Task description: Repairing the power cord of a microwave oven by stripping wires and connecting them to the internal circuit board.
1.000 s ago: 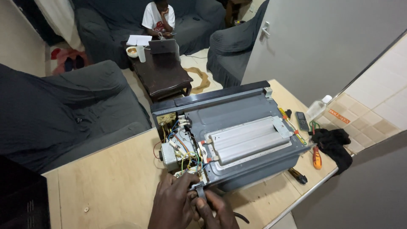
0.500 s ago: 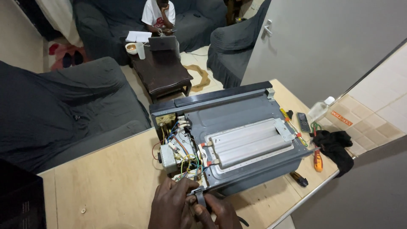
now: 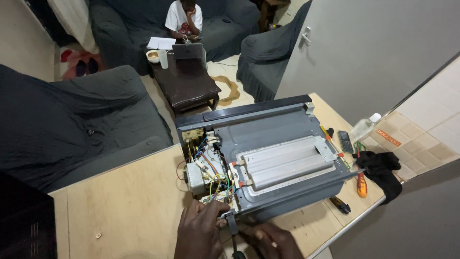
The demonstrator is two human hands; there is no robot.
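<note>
An opened grey appliance [image 3: 273,144] with its cover off lies on a wooden table [image 3: 124,206], with coloured wires [image 3: 211,172] and a pale metal heater plate [image 3: 287,163] exposed. My left hand [image 3: 199,230] rests at the near corner of the chassis, fingers by the wiring. My right hand [image 3: 270,240] is closed low beside it, at a dark tool shaft [image 3: 233,230] that points up into the chassis corner. The tool's handle is mostly cut off at the frame's bottom edge.
An orange-handled screwdriver [image 3: 362,184], a black cloth [image 3: 381,168], a phone [image 3: 345,141] and a clear bottle [image 3: 363,127] lie at the table's right edge. Dark sofas [image 3: 72,124], a coffee table [image 3: 187,81] and a seated person [image 3: 184,19] are beyond. A grey door [image 3: 364,52] stands right.
Both hands have stayed at the near corner of the chassis, shifting only slightly. The view has tilted a little.
</note>
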